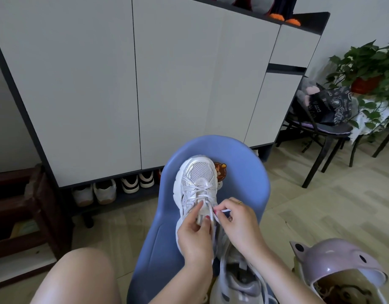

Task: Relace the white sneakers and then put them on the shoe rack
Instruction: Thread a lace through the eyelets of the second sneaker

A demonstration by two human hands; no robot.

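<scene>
Red-painted nails, gold ring point(240, 202)

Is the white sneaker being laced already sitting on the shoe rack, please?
No, the white sneaker rests on the blue chair between both hands.

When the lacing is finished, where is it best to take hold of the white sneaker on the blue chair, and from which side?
Probably at the heel collar, from the near side. The white sneaker lies on the blue chair, toe pointing away, so its open heel end faces the person. The left hand and right hand pinch the lace there now. The toe is rounded and harder to grip.
</scene>
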